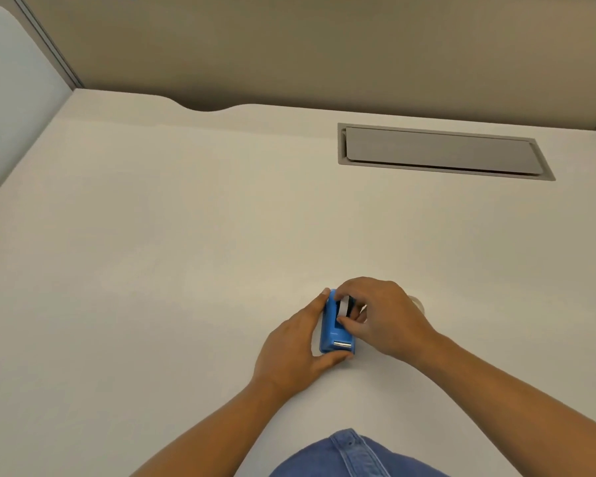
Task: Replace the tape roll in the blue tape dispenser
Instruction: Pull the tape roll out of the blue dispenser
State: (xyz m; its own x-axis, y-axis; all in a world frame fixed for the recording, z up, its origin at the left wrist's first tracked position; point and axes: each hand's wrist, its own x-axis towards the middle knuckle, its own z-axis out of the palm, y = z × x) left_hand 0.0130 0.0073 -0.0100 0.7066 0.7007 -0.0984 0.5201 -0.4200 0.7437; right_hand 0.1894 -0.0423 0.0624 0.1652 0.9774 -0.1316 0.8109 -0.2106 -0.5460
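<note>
Denim (351, 456) lay nearest; left hand (289, 346) gripped light, rigid blue tape dispenser (332, 333) sides; right hand (382, 315) fingers (350, 323) apparently pinched tape roll (343, 306).

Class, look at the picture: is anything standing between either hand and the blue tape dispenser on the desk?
Nothing visible does. The left hand already cups the blue tape dispenser from its left side, and the right hand reaches over its top, fingers on the tape roll seated in it. The desk around them shows no obstacle.
</note>
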